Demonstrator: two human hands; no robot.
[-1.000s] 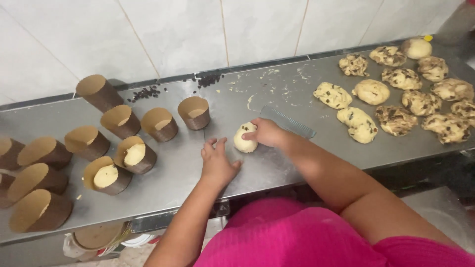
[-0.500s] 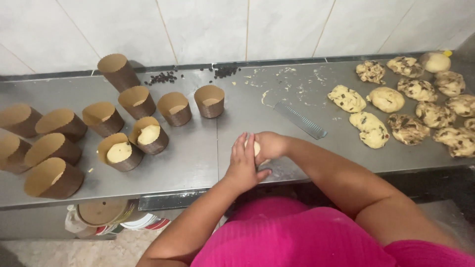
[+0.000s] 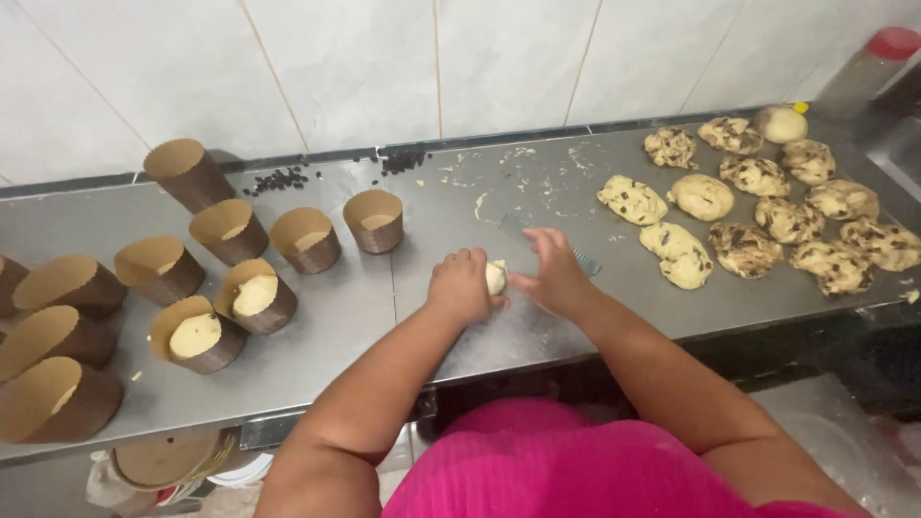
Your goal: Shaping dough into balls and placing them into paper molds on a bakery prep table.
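We judge the shaping step to be in hand: our left hand (image 3: 462,285) and right hand (image 3: 554,273) cup a small pale dough ball (image 3: 495,277) from either side, fingers curled against it, at the centre of the steel counter (image 3: 384,326). The next move, we judge, calls for soft, even pressure, since the dough looks tacky and yielding. At two o'clock lie lumpy, chip-studded dough portions (image 3: 758,206), rough and irregular. At nine o'clock stand brown paper baking moulds (image 3: 225,230), stiff cylinders, two already holding smooth dough. Loose chocolate chips (image 3: 278,179) scatter at eleven o'clock, by the tiled wall.
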